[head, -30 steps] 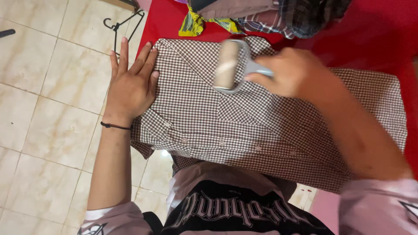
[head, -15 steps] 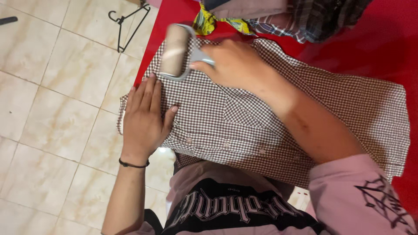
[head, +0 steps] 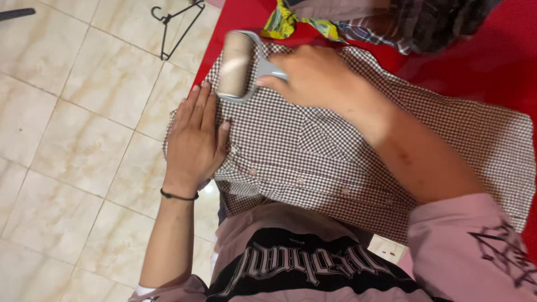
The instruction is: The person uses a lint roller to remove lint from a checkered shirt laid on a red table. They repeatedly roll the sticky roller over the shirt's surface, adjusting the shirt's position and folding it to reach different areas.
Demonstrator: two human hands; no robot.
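Note:
A brown-and-white checked shirt (head: 313, 145) lies spread on a red table (head: 492, 61). My left hand (head: 196, 140) rests flat on the shirt's left end, fingers together, pinning the cloth near the buttons. My right hand (head: 319, 75) grips the grey handle of a lint roller (head: 238, 64), whose tan sticky drum lies on the shirt at its far left corner, just beyond my left fingertips.
A heap of other clothes (head: 358, 19), yellow-patterned and plaid, sits at the table's far edge. A black wire hanger (head: 176, 28) lies on the beige tiled floor (head: 72, 128) to the left. The table's left edge runs beside my left hand.
My right hand swept the lint roller from the shirt's middle to its far left corner. My left hand slid nearer, down along the shirt's left end.

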